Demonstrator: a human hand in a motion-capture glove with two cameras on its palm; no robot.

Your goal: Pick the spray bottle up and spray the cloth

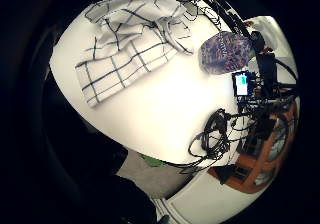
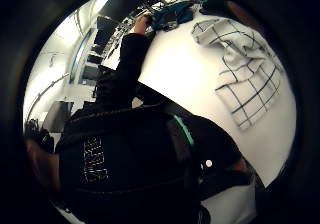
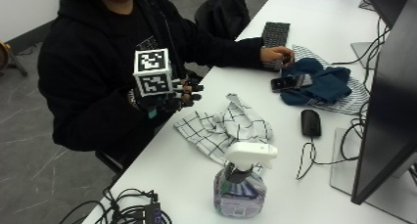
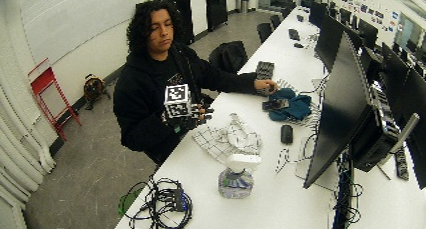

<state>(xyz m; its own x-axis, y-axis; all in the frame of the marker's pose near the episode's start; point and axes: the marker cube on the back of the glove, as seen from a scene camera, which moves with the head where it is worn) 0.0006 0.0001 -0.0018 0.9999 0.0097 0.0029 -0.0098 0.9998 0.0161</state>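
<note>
A clear spray bottle [image 3: 240, 187] with a white trigger head stands upright on the white table [image 3: 287, 155], near its front end. The bottle also shows in the little finger side palm view [image 1: 226, 52]. A white cloth [image 3: 224, 127] with dark checks lies crumpled just beyond the bottle [image 4: 235, 181]. My gloved right hand [image 3: 174, 98] hovers at the table's near edge, beside the cloth [image 1: 125, 44] and apart from it. Its fingers are loosely curled and hold nothing. The thumb side palm view shows the cloth [image 2: 246, 79] and the person's black hoodie.
The bare left hand [image 3: 276, 53] rests by a keyboard [image 3: 275, 34] and a blue garment [image 3: 319, 84] with a phone [image 3: 293, 81] on it. A black mouse [image 3: 311, 122] lies right of the cloth. A monitor [image 3: 387, 101] stands at the right; cables [image 3: 130, 212] lie at the table's front corner.
</note>
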